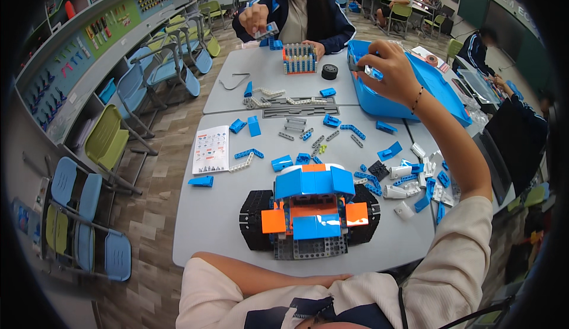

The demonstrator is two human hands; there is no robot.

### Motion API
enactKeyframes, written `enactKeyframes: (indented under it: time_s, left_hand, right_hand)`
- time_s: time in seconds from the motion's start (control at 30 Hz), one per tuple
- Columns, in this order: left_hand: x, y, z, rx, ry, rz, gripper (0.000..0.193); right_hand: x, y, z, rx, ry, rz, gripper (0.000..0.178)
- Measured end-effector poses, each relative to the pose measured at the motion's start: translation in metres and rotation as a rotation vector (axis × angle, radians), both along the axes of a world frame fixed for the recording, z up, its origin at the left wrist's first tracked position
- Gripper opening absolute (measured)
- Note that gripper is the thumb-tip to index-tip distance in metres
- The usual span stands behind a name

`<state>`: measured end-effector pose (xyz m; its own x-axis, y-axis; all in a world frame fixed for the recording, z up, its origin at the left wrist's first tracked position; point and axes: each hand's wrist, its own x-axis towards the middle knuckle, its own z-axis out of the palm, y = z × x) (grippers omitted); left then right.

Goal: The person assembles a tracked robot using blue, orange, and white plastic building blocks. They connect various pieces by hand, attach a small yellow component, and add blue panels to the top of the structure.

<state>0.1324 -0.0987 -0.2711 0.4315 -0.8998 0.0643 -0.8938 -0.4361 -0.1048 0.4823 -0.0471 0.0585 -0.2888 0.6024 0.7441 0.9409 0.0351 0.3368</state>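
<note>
My right hand [390,71] is raised over the blue plastic bin [379,107] at the far right of the table. Its thumb and fingers pinch a small dark piece [356,67], whose kind I cannot make out. My left forearm [267,273] lies bent along the near table edge; its fingers are hidden against my clothing. Close in front of me stands a building-brick vehicle [314,182] with blue and orange panels, a grey perforated front and black tracks [256,219] on both sides. Neither hand touches it.
Loose blue, white and grey building parts [396,191] lie right of the vehicle and beyond it. An instruction booklet [210,150] is at the left. Across the table, a person [294,18] handles a grey-and-blue piece behind a brick-built block [299,59] and a black wheel [329,72].
</note>
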Motion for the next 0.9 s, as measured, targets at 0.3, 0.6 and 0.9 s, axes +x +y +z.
enactKeyframes:
  time_s: [0.3,0.6,0.9]
  left_hand:
    - [-0.001,-0.012,0.002,0.017,0.045,0.023,0.036]
    - [-0.007,-0.006,0.010,0.129,-0.116,0.046,0.027]
    - [-0.009,0.002,0.037,0.364,-0.229,0.009,0.040]
  right_hand:
    - [-0.020,-0.042,-0.109,-0.494,0.295,-0.071,0.011]
    - [-0.021,-0.043,-0.180,-0.662,0.533,-0.148,0.015]
    - [-0.020,-0.053,-0.168,-0.528,0.577,-0.139,0.016]
